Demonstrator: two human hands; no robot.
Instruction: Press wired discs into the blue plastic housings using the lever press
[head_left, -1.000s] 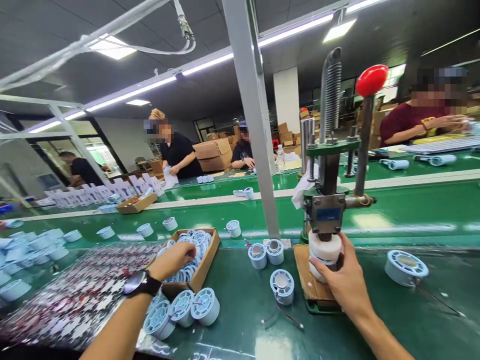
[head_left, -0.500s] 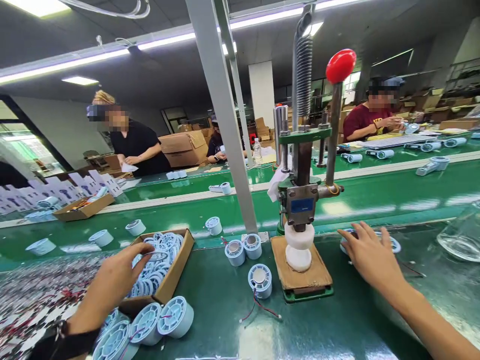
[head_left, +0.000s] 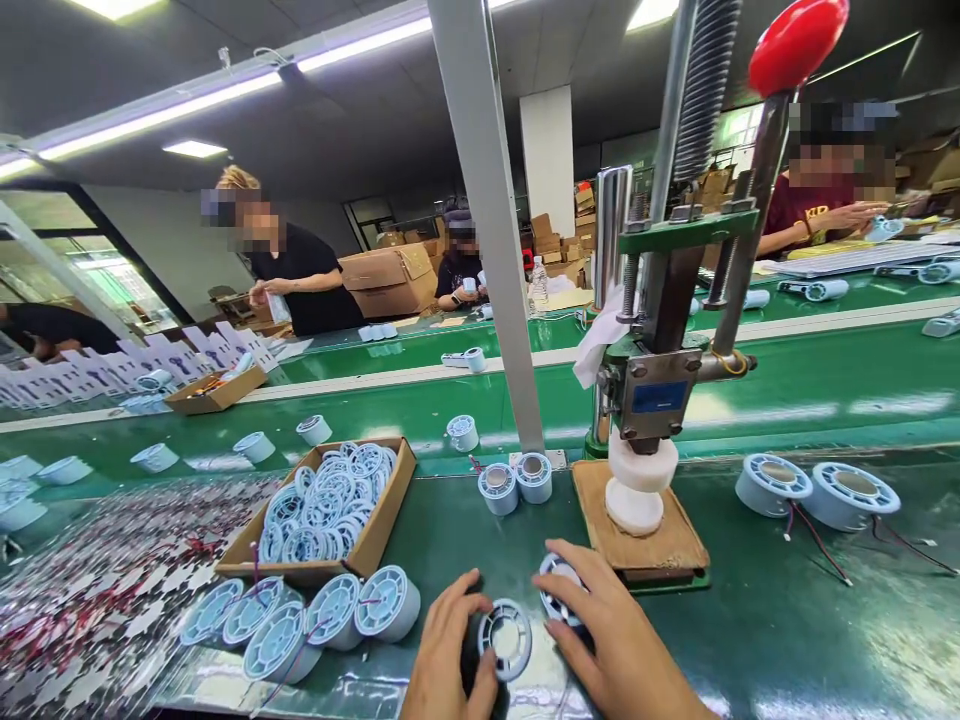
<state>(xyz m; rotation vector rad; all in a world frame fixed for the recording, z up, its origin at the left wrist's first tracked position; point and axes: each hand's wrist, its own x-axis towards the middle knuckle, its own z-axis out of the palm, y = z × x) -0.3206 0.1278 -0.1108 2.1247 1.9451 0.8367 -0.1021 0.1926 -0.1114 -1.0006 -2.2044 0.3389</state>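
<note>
My left hand (head_left: 454, 655) pinches a light blue slotted plastic ring (head_left: 519, 655) between thumb and fingers, its open centre facing up. Close beside it, my right hand (head_left: 615, 640) has its fingers wrapped round a light blue round housing (head_left: 559, 590) on the bench, partly hidden by the fingers. Behind the hands stands a hand press (head_left: 664, 395) with a red knob and white round pressing blocks. Two more housings with metal discs (head_left: 516, 480) sit left of the press. A cardboard box of blue rings (head_left: 409, 470) lies to the left.
Several open blue housings (head_left: 386, 603) stand in front of the box. Wired flat parts (head_left: 112, 590) cover the bench at far left. Two housings with wires (head_left: 817, 490) sit right of the press. A grey post (head_left: 487, 220) rises behind; co-workers are across the green conveyor.
My left hand has moved from the box to the front middle with a ring. My right hand has left the housings at the right and come to the housing in front. The view has shifted.
</note>
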